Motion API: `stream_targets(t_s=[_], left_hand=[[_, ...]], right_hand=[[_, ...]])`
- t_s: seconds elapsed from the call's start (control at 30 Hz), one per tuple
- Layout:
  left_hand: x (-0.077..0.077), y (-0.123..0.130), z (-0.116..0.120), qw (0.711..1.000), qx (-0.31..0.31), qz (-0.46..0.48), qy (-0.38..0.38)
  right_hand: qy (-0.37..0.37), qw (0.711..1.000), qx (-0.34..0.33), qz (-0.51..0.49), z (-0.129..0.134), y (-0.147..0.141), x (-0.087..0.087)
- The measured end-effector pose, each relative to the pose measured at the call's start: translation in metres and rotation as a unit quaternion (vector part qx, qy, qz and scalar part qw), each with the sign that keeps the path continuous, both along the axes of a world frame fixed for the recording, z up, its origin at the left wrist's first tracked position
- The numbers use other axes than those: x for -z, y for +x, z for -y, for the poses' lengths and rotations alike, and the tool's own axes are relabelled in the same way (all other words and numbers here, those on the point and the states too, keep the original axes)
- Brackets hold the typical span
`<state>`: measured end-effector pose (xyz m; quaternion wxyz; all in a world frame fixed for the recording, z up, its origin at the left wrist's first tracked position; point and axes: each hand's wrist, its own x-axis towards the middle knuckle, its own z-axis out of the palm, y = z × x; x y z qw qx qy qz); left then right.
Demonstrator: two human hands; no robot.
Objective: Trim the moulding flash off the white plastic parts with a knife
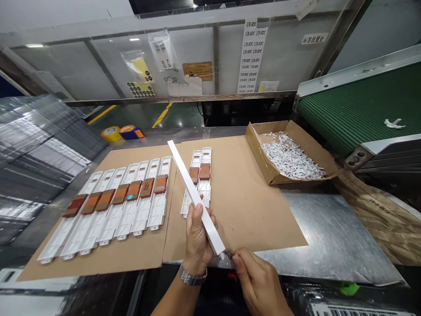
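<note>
My left hand (199, 235), with a metal watch (191, 276) on the wrist, is wrapped round a long white plastic strip (194, 188), tilted with its far end up and to the left. At the strip's near end, my right hand (255, 276) is closed in a pinch. A small dark, thin piece (227, 253) shows between its fingertips and the strip's end; its kind is not clear. Beyond my left hand lie two white ribbed plastic parts (206, 157) with orange-brown blocks (205, 171) on them, partly hidden by the strip.
Several similar white parts (158, 210) lie in a row on the cardboard (243, 193) at left. A carton (259, 164) of small white scraps stands at right, beside a green conveyor belt (362, 96). Tape rolls (112, 134) sit at the back left.
</note>
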<state>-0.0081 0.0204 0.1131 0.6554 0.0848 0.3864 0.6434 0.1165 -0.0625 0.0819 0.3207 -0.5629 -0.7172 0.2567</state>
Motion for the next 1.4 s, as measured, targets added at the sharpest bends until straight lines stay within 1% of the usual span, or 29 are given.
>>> stream_targets(t_s=[0.13,0.4,0.57,0.83,1.0,1.1,1.3,1.4], left_hand=[[0.0001,0.0006,-0.0001,1.0,-0.002,-0.003,-0.005],[0.0011,0.002,-0.0001,1.0,-0.006,-0.011,-0.008],[0.0011,0.0033,-0.0005,1.0,-0.008,-0.014,-0.009],[0.002,0.0034,0.0004,1.0,-0.001,-0.013,-0.013],[0.0017,0.0038,0.001,1.0,-0.005,-0.014,-0.021],[0.0022,0.0041,0.0013,1.0,-0.008,-0.016,-0.025],[0.0041,0.0064,0.0011,0.999,-0.007,-0.021,-0.023],[0.0059,0.0072,0.0004,0.999,-0.014,-0.033,-0.019]], right_hand=[[-0.002,1.0,-0.001,0.007,-0.0006,-0.0001,0.0011],[0.041,0.999,0.006,0.023,-0.0023,-0.0014,-0.0016],[0.042,0.999,-0.003,0.034,-0.0016,-0.0008,-0.0006],[0.062,0.998,0.019,0.028,-0.0044,-0.0021,-0.0041],[0.08,0.996,0.026,0.041,-0.0051,-0.0037,-0.0036],[0.085,0.995,0.021,0.039,-0.0041,-0.0035,-0.0037],[0.068,0.997,0.01,0.032,-0.0005,-0.0027,-0.0006],[0.057,0.998,-0.019,0.034,0.0023,-0.0033,0.0045]])
